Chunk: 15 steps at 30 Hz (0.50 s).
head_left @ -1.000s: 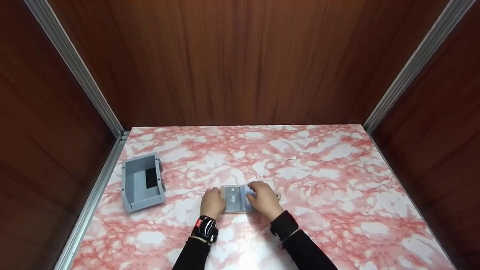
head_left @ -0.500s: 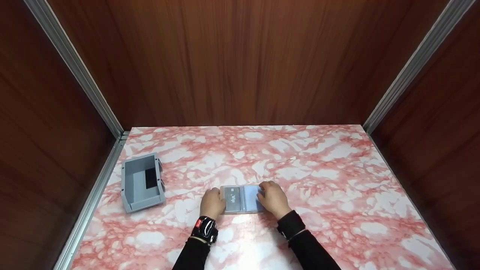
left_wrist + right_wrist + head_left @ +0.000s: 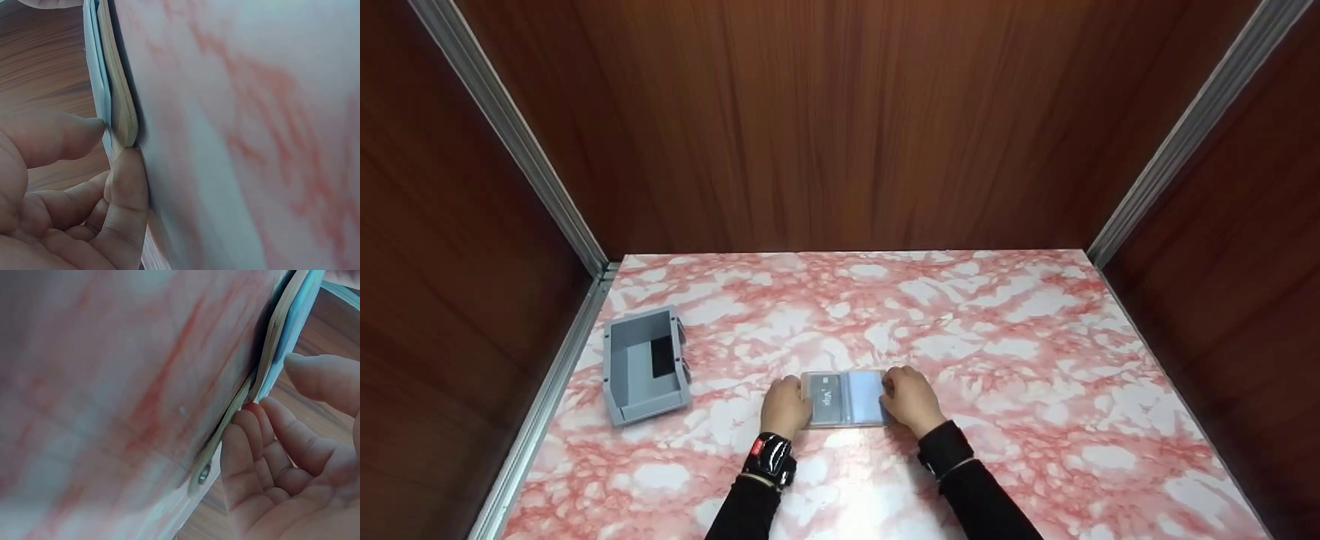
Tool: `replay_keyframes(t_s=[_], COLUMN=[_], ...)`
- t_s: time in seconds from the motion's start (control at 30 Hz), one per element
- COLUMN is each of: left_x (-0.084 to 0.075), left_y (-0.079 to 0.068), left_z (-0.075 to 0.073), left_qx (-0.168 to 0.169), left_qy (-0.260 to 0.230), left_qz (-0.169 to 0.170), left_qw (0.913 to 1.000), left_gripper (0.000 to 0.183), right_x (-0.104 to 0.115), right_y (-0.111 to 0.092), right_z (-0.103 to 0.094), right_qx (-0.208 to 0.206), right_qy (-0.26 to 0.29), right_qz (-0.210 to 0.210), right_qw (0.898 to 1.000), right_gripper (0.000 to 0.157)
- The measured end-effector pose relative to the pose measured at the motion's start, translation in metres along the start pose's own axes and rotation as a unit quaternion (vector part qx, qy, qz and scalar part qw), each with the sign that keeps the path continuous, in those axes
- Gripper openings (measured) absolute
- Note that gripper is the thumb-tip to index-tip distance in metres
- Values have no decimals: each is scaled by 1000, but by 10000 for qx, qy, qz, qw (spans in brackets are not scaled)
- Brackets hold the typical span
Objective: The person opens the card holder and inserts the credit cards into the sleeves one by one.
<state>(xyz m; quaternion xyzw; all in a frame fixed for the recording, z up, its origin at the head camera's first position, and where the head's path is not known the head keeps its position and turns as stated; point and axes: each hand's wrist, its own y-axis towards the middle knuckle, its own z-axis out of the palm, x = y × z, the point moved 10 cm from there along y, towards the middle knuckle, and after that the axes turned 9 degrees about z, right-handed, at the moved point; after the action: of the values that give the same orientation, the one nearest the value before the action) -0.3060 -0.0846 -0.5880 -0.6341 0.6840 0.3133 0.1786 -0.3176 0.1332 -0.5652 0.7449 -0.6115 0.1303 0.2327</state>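
Observation:
An open card holder [image 3: 864,397] lies flat on the table, with clear sleeves and a tan cover edge. A grey card [image 3: 826,397] marked "Vip" sits in its left sleeve; the right side looks pale blue. My left hand [image 3: 785,409] pinches the left edge, thumb on top and a fingertip against the tan cover [image 3: 125,107] in the left wrist view. At the right edge, my right hand [image 3: 913,399] pinches the holder between thumb and curled fingers. A strap [image 3: 225,419] with a metal snap [image 3: 205,473] extends beside those fingers in the right wrist view.
A grey plastic bin [image 3: 641,409] with a black patch inside stands at the left of the table. The red-and-white marbled tabletop [image 3: 997,322] is bordered by brown wood-grain panels [image 3: 840,135] at the back and sides, with metal rails at the corners.
My right hand has slid right, from over the holder's right half to its right edge, uncovering the pale blue sleeve. My left hand and the bin have stayed in place.

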Motion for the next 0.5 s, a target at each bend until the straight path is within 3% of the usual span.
replay_keyframes(t_s=[0.5], left_x=[-1], left_y=[0], left_z=[-2], left_qx=[19], left_qy=[-19], left_qz=[13], left_qw=[10000], left_gripper=[22], right_x=[-3], right_y=[1], right_z=[2], right_qx=[92], right_qy=[-17], right_qz=[127], right_qw=[9999], right_gripper=[17])
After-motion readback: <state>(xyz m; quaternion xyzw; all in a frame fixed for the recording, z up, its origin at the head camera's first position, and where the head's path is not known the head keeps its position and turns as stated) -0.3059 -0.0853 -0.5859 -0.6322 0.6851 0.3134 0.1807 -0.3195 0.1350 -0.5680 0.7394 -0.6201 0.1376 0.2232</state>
